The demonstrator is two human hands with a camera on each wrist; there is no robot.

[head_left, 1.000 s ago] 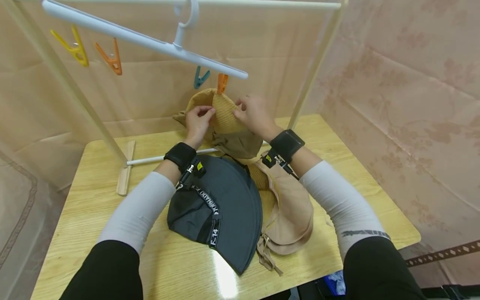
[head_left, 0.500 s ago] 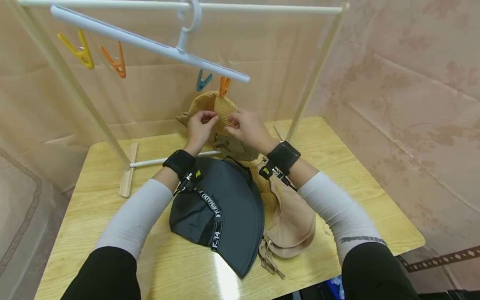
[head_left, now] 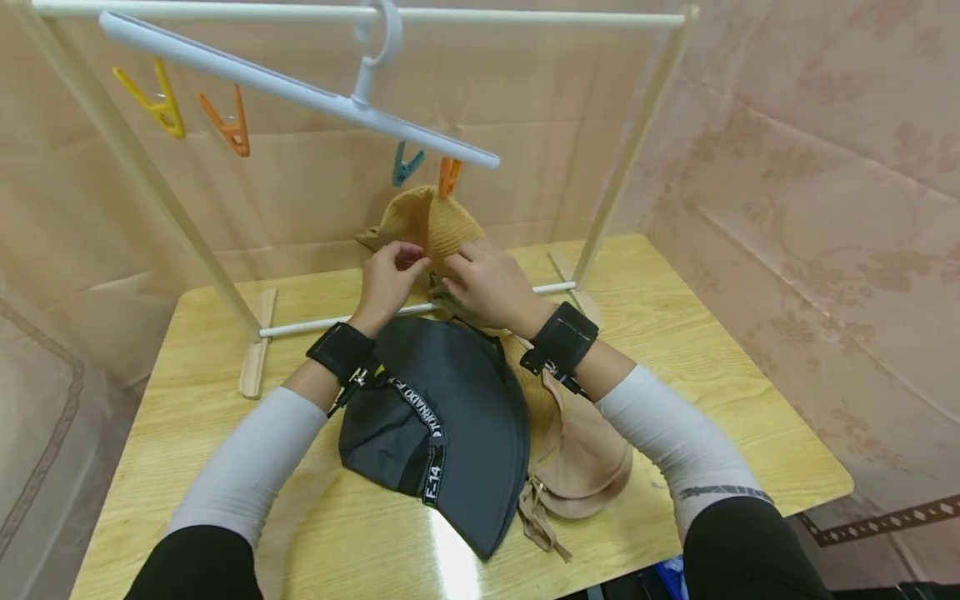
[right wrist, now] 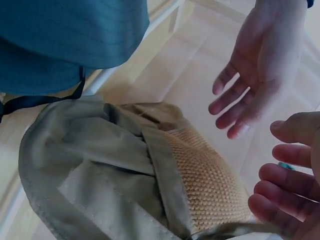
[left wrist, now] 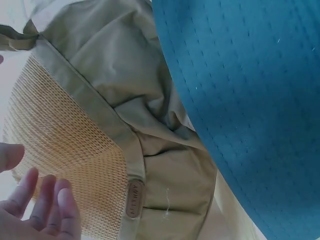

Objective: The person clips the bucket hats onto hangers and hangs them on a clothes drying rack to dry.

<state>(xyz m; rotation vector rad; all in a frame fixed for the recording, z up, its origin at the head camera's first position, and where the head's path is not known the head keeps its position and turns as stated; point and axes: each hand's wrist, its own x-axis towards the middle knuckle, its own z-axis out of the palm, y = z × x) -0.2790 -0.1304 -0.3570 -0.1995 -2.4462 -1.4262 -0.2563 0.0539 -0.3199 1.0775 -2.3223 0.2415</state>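
A hat (head_left: 453, 225) with a tan woven crown and khaki cloth brim hangs from an orange clothespin (head_left: 448, 177) near the low right end of the white hanger (head_left: 300, 83). My left hand (head_left: 390, 279) is in front of the woven crown, fingers loosely bent. Beside it is my right hand (head_left: 491, 283), partly covering the khaki brim (right wrist: 100, 185) in the head view. Both wrist views show relaxed fingers gripping nothing. A strap end of the hat passes close to the right hand (right wrist: 295, 190); whether they touch I cannot tell.
A dark bucket hat (head_left: 450, 408) and a beige hat (head_left: 585, 467) lie on the wooden table (head_left: 720, 400). The rack's lower bar (head_left: 307, 325) crosses behind them. Yellow (head_left: 165, 108), orange (head_left: 231, 125) and teal (head_left: 405, 165) clothespins also hang from the hanger.
Both hands have come down along the woven crown, away from its top edge. The right hand has moved left, closer to the left one. The hat still hangs from the orange clothespin.
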